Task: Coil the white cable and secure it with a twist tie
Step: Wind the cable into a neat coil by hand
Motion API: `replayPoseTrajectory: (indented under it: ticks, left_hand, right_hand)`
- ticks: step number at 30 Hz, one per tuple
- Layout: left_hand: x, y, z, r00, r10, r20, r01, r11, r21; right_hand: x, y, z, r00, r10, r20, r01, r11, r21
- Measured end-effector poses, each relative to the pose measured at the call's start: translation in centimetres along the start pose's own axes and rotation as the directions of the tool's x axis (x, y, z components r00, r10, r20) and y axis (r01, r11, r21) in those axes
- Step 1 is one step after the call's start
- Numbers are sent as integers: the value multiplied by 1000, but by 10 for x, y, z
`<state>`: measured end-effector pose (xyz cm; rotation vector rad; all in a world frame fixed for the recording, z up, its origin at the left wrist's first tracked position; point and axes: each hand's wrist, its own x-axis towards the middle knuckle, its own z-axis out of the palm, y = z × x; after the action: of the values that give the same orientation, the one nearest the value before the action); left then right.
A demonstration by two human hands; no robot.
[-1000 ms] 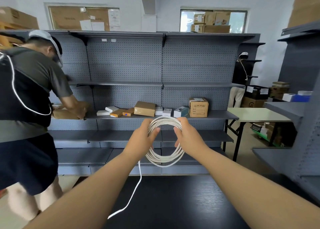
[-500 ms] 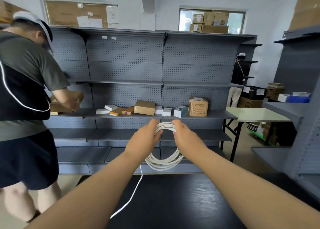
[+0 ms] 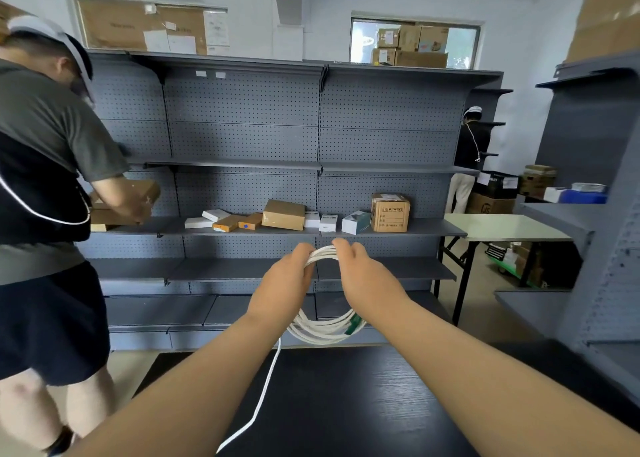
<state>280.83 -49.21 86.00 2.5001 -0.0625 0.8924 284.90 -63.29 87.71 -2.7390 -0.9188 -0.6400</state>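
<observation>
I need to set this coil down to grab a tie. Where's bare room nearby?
The black table is bare right of the trailing cable end. The grey shelf beyond the coil is bare too. The shelf above it is crowded with boxes.

The white cable (image 3: 322, 333) hangs in an upright coil of several loops, one loose tail trailing down-left, with something small and green, perhaps the twist tie (image 3: 353, 325), at its lower right.

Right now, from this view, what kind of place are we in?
Probably a stockroom or small warehouse: grey pegboard shelving holds cardboard parcels, more cartons sit stacked at the high window, and a person handles a box.
</observation>
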Motion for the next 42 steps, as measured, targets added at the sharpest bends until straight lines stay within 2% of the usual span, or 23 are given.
replayPoseTrajectory:
  ticks: [3,6,10,15,18,23,29,32,36,39,42]
  left_hand:
    - [1,0,-1,1000,-4,-17,4,1000,-23]
    - [1,1,-1,992,-115,-41,111,989,-102]
    - [2,4,3,965,-259,-40,241,936,-255]
    - [5,11,7,946,-319,-63,255,848,-465]
    - [7,13,11,942,-325,-88,243,838,-488]
    - [9,12,20,933,-314,-177,214,877,-430]
    - [10,15,26,929,-304,-210,203,895,-396]
    - [9,17,30,928,-328,-177,225,871,-438]
    - [10,20,35,905,-391,-168,251,808,-533]
    - [11,22,35,899,-379,-219,228,832,-505]
    - [11,23,32,912,-320,-257,203,895,-396]
  right_hand:
    - [-1,0,-1,1000,17,25,-17,1000,21]
    - [1,2,-1,992,114,59,-123,973,194]
    - [3,8,5,970,237,49,-238,897,372]
    - [2,17,6,951,274,142,-304,745,593]
    - [2,20,7,949,277,149,-306,704,640]
    - [4,23,5,963,252,91,-239,654,717]
    - [4,28,9,962,271,38,-212,650,729]
    - [5,31,13,943,333,13,-228,616,754]
    - [7,34,16,907,420,19,-258,520,814]
    - [7,34,12,933,361,0,-229,591,773]
    - [6,34,6,967,243,-80,-113,687,718]
